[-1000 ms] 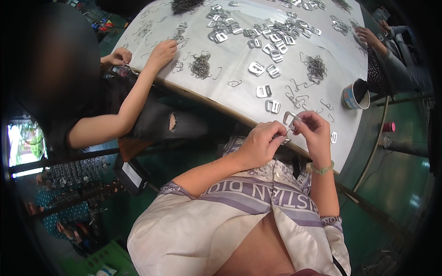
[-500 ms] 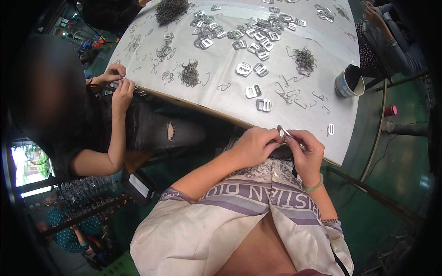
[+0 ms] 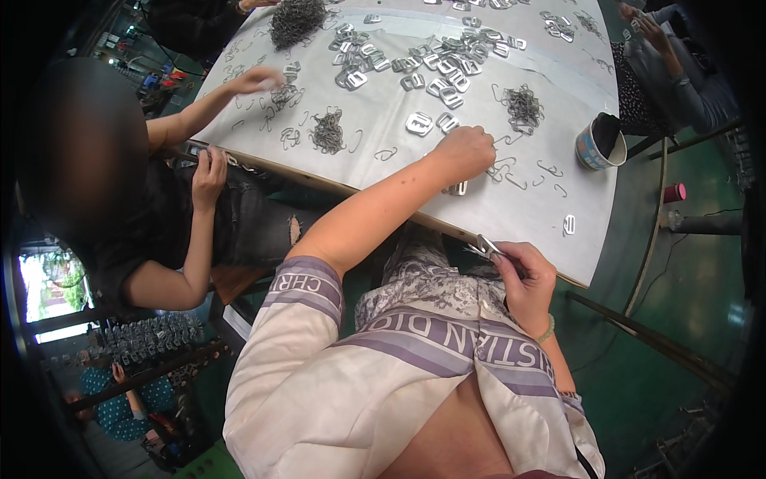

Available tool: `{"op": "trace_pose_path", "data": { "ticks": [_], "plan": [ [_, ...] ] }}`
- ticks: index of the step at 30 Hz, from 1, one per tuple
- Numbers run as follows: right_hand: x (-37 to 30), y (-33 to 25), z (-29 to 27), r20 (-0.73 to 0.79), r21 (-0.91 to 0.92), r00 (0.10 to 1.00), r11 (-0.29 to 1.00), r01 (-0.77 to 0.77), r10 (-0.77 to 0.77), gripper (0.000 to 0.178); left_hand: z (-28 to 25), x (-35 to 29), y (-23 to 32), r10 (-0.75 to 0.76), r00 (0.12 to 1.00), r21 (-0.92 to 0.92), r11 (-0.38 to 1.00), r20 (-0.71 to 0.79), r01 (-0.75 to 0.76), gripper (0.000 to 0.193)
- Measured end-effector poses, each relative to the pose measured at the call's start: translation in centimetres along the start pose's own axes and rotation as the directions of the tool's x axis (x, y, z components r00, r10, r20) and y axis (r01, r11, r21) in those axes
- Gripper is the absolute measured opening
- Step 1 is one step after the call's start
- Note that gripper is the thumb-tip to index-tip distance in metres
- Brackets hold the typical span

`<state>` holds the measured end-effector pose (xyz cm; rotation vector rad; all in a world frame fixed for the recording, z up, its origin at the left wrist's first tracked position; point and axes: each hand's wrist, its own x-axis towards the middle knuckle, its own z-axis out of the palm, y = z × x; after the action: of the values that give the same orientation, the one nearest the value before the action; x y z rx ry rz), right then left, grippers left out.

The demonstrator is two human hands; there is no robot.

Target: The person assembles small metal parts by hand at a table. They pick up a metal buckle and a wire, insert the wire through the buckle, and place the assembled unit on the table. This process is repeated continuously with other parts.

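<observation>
My right hand [image 3: 527, 267] is closed on a silver metal buckle [image 3: 485, 246], pinched between thumb and fingers at the table's near edge. Over the table, my left hand [image 3: 467, 152] is closed with its fingertips down beside loose bent wire hooks [image 3: 504, 174]; whatever its fingers hold is hidden. Two flat buckles, one a slotted buckle [image 3: 419, 123] and the other a buckle [image 3: 448, 122], lie just beyond that hand. Another buckle [image 3: 458, 189] is partly covered by my left wrist. A tangled pile of wire hooks [image 3: 523, 109] sits to the right of the hand.
Several silver buckles [image 3: 443, 64] are heaped across the white-covered table [image 3: 383, 188]. A paper cup [image 3: 592, 150] with black cloth inside stands at its right edge. At left, a co-worker's hand [image 3: 259, 80] reaches over another hook pile [image 3: 328, 132]. A lone buckle [image 3: 569, 224] lies near the right corner.
My left hand has left the buckle and moved up over the table to the hooks. My right hand keeps the buckle. The co-worker at left has stretched one hand onto the table.
</observation>
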<state>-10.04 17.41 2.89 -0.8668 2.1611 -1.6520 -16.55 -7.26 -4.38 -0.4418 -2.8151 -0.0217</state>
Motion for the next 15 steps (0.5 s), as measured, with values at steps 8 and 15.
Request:
{"op": "trace_pose_path", "data": {
  "ticks": [8,15],
  "plan": [
    [0.0,0.3,0.4,-0.02,0.021,1.0,1.0,0.006,-0.005,0.015,0.1,0.0,-0.4,-0.09,0.995,-0.036,0.995,-0.031,0.089,0.008],
    [0.1,0.6,0.7,-0.034,0.057,0.998,0.997,-0.042,0.044,0.016,-7.1,-3.0,2.4,-0.424,0.89,-0.845,0.403,0.168,0.352,0.006]
  ]
}}
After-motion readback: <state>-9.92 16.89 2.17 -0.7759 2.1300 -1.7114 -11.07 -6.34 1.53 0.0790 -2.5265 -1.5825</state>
